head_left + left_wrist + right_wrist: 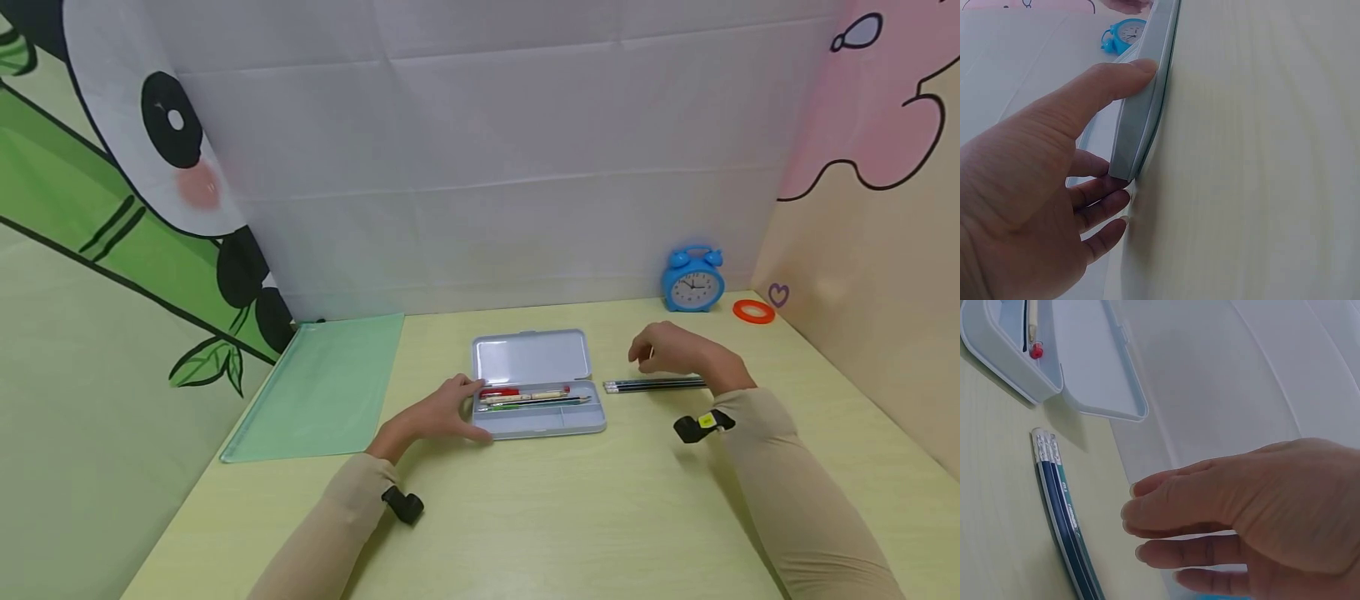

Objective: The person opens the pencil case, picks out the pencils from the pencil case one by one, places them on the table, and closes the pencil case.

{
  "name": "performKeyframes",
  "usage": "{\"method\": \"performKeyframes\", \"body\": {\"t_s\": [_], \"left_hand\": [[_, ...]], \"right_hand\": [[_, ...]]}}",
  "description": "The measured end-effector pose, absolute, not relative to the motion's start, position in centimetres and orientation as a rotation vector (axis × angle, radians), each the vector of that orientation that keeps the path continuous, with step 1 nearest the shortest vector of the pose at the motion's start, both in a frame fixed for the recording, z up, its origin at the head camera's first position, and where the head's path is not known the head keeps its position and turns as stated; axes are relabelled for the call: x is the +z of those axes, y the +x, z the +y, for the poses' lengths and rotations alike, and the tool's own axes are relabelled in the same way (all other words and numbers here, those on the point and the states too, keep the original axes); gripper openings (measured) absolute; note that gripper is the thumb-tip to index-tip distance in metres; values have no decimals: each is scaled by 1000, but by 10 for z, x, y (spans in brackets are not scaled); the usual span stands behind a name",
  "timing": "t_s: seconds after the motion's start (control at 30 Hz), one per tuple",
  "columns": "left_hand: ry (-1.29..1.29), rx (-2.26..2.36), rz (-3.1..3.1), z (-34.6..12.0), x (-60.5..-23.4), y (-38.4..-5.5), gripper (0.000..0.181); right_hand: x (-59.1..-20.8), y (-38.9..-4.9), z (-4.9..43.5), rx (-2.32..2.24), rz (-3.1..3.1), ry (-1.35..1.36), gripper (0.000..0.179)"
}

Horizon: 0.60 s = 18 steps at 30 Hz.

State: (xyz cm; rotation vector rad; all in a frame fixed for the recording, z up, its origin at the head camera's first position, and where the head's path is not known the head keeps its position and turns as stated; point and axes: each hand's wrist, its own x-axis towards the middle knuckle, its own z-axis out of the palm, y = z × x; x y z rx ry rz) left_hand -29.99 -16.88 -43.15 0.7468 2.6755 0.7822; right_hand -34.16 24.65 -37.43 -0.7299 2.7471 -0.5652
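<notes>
A pale blue-grey pencil case (517, 424) stands open in the middle of the table, its lid (532, 357) folded back. Inside lie several pens and pencils (534, 398), one with a red cap. My left hand (444, 410) holds the case at its left end, thumb on the front wall and fingers around the corner, as the left wrist view shows. My right hand (675, 348) hovers over a small row of dark pencils (652, 385) right of the case. Its fingers are loosely bent, with nothing between them. White erasers and silver ferrules top these pencils (1063, 500).
A green translucent mat or folder (322, 392) lies at the table's left. Toward the back right stand a blue alarm clock (694, 283) and, beside it, an orange ring (753, 312). A printed cloth (480, 167) hangs behind the table.
</notes>
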Motion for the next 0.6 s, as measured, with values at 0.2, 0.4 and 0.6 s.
{"method": "performKeyframes", "body": {"t_s": [0.2,0.4,0.6], "left_hand": [[753,777,2681,-169,-432,-301,107],[751,778,2678,-169,-432,-300,107],[748,778,2673,-169,-432,-300,107]], "right_hand": [[-376,-337,224,-548,2790,-830,20],[-376,-329,198,-557,2793,-940,18],[-378,-320,174,-545,2786,-1054,16]]}}
